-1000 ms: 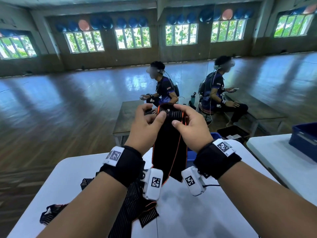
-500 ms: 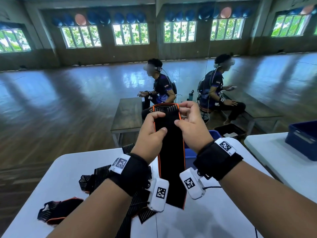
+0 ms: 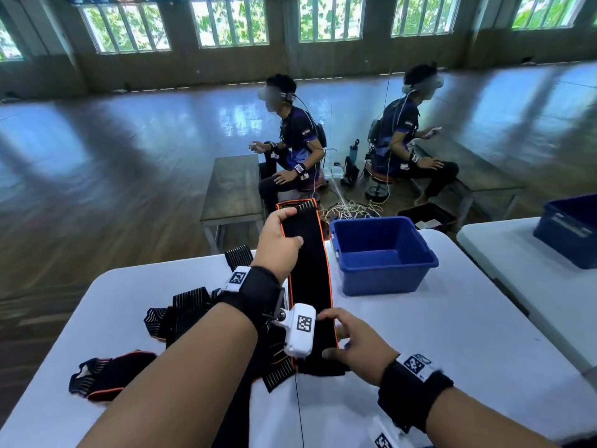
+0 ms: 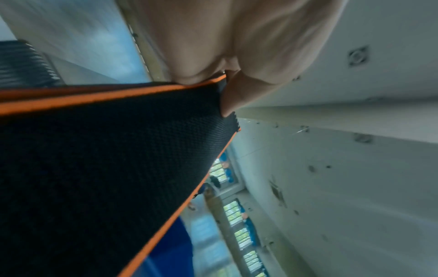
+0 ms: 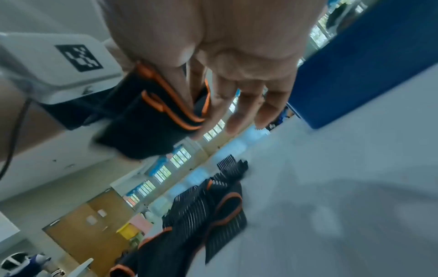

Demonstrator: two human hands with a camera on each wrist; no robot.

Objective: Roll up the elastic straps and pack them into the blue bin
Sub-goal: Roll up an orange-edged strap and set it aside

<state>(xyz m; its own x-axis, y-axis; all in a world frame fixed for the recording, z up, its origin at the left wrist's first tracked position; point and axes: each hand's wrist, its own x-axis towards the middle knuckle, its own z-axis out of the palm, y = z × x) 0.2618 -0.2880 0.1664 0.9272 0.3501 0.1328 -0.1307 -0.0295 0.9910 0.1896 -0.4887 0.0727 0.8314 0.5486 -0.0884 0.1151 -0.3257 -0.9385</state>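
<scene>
Left hand (image 3: 280, 244) gripping strap (image 3: 308, 273) top, right hand (image 3: 355, 345) pinching its lower end.

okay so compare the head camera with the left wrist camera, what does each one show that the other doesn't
Only the head view shows the right hand holding the lower end of the black strap, the heap of other straps on the white table, and the blue bin's open inside, where no strap shows. Only the left wrist view shows up close the left hand's fingers pinching the strap's upper end, its woven texture and orange edging, and the ceiling. Both show the left hand gripping that strap, a bit of the bin, and the windows.
</scene>
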